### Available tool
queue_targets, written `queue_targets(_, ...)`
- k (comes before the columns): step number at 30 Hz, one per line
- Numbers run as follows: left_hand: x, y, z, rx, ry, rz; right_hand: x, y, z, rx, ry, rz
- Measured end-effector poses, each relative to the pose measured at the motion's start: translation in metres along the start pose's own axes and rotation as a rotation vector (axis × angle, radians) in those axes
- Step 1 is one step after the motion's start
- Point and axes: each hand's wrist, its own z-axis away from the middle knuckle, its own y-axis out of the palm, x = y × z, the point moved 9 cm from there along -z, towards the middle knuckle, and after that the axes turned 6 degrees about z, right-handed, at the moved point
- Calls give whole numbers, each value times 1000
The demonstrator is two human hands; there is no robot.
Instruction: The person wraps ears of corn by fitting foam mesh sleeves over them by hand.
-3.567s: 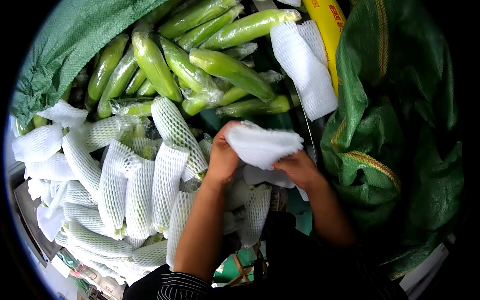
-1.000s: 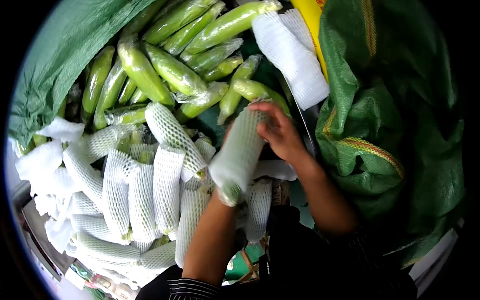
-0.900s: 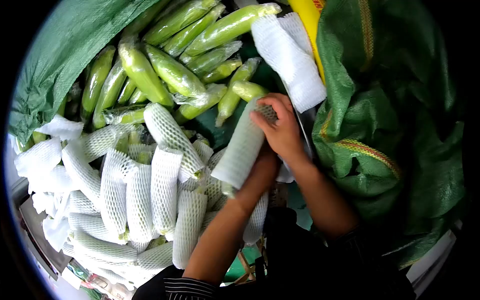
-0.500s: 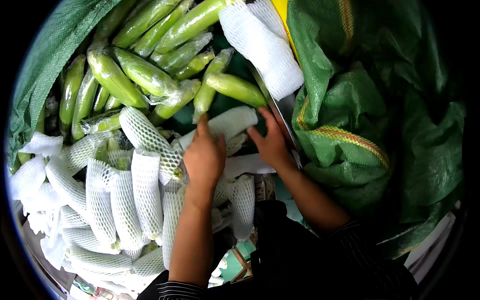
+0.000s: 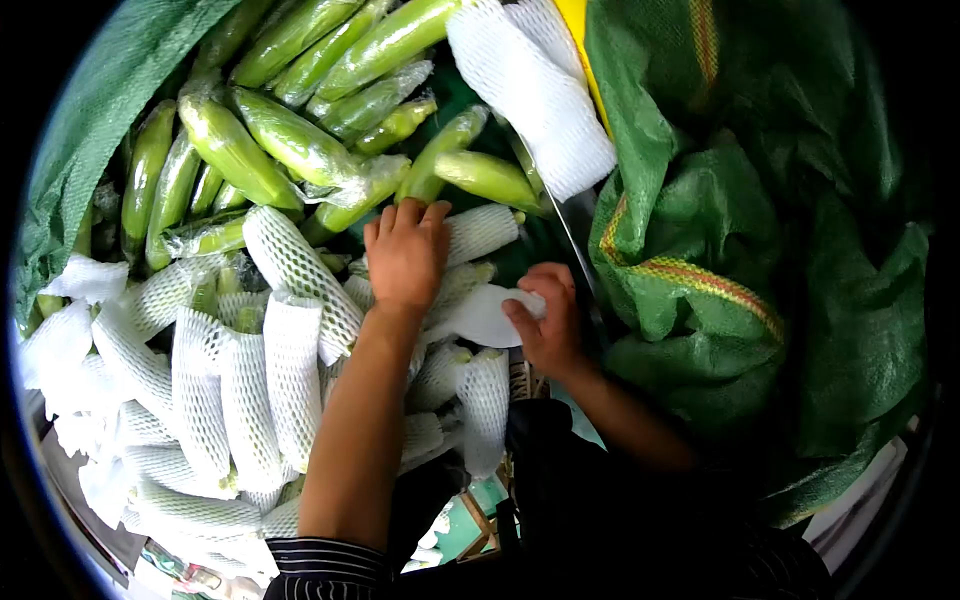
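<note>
Nearest the green sack, the right hand pinches a white sleeve between thumb and fingers. Farther left of the sack, the left hand is half open, palm down, over a netted vegetable; from here I can't tell whether it grips. Plastic-wrapped vegetables are heaped well left of the sack.

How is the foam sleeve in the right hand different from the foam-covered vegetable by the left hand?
The foam sleeve looks flat; the foam-covered vegetable looks rounded and filled out. The foam sleeve shows only white; the foam-covered vegetable has a bit of green poking out at its end. Both show white foam.
</note>
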Motion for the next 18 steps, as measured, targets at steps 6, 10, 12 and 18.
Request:
queue_targets(6,-60,-11,51,240,-370,1582,-5,9,-28,-76,659,-850)
queue_targets(10,-55,-10,73,473,-405,1332,-16,35,-6,-116,847,-862)
queue_targets(12,-60,-17,79,599,-447,1242,-15,28,-11,-111,767,-821)
queue_targets(18,-46,2,75,183,-481,1563,4,43,-10,65,771,-901)
